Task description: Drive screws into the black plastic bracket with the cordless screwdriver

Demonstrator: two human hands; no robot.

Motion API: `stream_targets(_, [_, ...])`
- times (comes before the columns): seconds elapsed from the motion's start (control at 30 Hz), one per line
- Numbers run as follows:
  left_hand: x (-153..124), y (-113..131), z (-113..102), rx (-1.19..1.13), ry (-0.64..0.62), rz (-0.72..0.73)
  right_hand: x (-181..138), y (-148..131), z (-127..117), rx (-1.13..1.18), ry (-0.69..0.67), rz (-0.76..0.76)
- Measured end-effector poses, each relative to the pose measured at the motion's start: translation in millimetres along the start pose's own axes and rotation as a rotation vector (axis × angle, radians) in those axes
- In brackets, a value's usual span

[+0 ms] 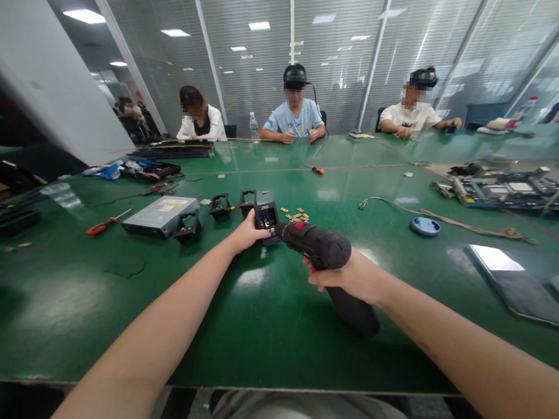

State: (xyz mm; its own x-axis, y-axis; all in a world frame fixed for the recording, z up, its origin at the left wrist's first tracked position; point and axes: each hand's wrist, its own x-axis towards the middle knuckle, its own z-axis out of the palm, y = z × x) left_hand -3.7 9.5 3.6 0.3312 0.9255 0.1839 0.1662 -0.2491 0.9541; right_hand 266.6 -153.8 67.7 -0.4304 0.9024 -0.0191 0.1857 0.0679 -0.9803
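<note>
My right hand (pixel 351 278) is wrapped round the grip of a black electric screwdriver (pixel 322 246), whose tip points left at a small black bracket (pixel 266 216). My left hand (pixel 248 233) holds that bracket steady on the green table (pixel 251 323). Two more black brackets (pixel 220 205) lie just behind it, beside a scatter of small gold parts (pixel 294 214). A grey metal drive (pixel 160 216) rests to the left.
A red-handled screwdriver (pixel 107 223) lies left of the drive. A blue dish (pixel 424 226), a cable, a circuit board (pixel 508 189) and a tablet (pixel 520 283) are on the right. Three people sit at the far side.
</note>
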Motion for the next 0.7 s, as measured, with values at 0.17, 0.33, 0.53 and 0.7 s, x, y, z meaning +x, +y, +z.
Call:
stream_targets(0.17, [2.2,-2.9,-0.4,-0.012,-0.008,0.011,0.7,0.2,-0.5,-0.029,-0.009,-0.002])
stream_targets(0.33, [2.6,-4.7,-0.8,-0.021,-0.006,0.011,0.5,-0.4,-0.9,-0.041,-0.009,0.003])
stream_targets(0.53, [2.4,-5.3,-1.1,-0.032,0.003,0.003,-0.1,-0.3,-1.1,-0.049,-0.015,0.000])
stream_targets(0.7, [2.0,-5.3,-1.2,-0.043,0.008,0.010,-0.3,-1.8,-1.1,-0.057,-0.013,0.003])
